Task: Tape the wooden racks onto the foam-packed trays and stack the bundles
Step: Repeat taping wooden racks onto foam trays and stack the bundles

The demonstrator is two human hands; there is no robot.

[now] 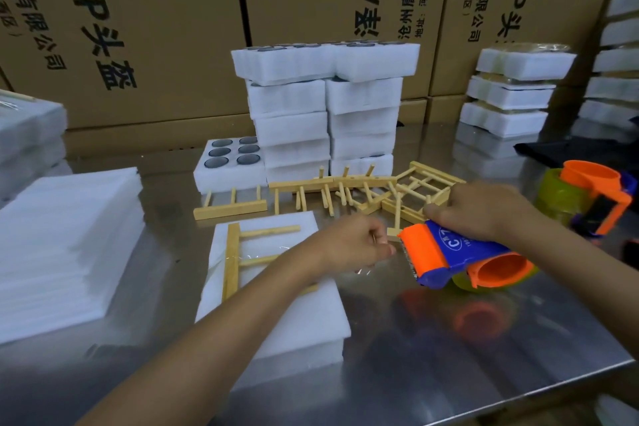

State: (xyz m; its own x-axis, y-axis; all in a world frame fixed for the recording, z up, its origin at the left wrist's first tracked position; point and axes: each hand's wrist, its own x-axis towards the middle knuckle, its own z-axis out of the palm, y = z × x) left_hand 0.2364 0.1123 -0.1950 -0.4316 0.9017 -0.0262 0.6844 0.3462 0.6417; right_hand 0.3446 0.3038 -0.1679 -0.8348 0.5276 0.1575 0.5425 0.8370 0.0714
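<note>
A white foam-packed tray (pixel 276 315) lies on the steel table in front of me. A wooden rack (pixel 232 259) rests flat on its top, with a strip of clear tape across it. My left hand (pixel 356 245) hovers over the tray's right edge and pinches the clear tape end. My right hand (pixel 484 211) grips an orange and blue tape dispenser (pixel 449 259) just right of the left hand, its toothed blade facing the left hand. Several loose wooden racks (pixel 363 194) lie in a heap behind the hands.
Foam trays (pixel 325 107) are stacked at the back centre, with one open tray (pixel 228 166) showing dark round pieces. A pile of foam sheets (pixel 62 245) lies at left. Taped bundles (pixel 511 93) stand at back right. A second tape dispenser (pixel 594 197) sits at right. Cardboard boxes (pixel 138 28) wall the back.
</note>
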